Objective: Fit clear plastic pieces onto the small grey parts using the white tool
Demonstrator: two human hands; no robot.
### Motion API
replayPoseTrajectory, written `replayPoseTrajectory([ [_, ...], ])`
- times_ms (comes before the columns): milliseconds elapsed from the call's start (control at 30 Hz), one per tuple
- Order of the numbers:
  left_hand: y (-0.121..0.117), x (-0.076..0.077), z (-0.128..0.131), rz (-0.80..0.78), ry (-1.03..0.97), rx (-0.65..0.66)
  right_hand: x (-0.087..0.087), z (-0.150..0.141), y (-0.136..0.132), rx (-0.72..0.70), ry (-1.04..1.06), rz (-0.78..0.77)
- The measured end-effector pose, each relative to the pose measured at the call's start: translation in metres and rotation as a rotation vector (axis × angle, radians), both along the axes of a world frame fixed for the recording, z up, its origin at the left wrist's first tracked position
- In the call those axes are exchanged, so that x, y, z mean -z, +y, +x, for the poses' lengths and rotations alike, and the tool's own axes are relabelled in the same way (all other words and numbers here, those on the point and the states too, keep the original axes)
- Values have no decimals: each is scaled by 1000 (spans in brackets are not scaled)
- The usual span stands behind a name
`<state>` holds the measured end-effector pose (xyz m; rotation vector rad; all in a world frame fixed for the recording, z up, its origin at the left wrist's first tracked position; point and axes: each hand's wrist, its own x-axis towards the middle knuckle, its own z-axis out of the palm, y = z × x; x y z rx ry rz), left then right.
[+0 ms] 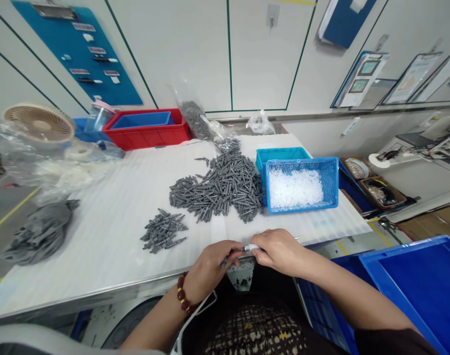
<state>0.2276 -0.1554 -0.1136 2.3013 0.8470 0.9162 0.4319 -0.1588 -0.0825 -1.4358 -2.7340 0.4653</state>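
The left hand and the right hand sit close together just in front of the large pile of gray plastic parts, above the near edge of the white table. Neither hand is spread. The left curls its fingers around a slim part, white and gray where it shows, and the right pinches the same part from the other side. The fingers hide most of it, so its full shape cannot be made out. A bracelet of dark red beads circles the left wrist.

To the left of the pile, a smaller heap of the same gray parts lies apart from it on the table. Just to the right of the pile, a blue crate of white pellets rests on the table, with a teal crate directly behind it. Behind the pile, a clear bag of gray parts slumps near the far edge of the table, and a red crate holding a blue tray stands farther to the left. Well to the left of the pile are a round tan fan and a dark gray bundle. A large blue crate stands to the right of the pile and nearer the camera, below the table's edge.
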Motion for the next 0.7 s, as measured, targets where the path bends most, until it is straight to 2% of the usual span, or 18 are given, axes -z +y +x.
replayPoseTrajectory([
  [233, -2, -3, 1, -45, 26, 0, 1, -3, -2, 46, -3, 37],
  [533, -4, 2, 0, -35, -3, -27, 7, -7, -3, 107, 3, 85],
  [600, -4, 3, -1, -84, -19, -40, 9, -7, -2, 138, -3, 80],
  [700, -2, 6, -11, -318, -73, -94, 12, -3, 0, 198, -1, 47],
])
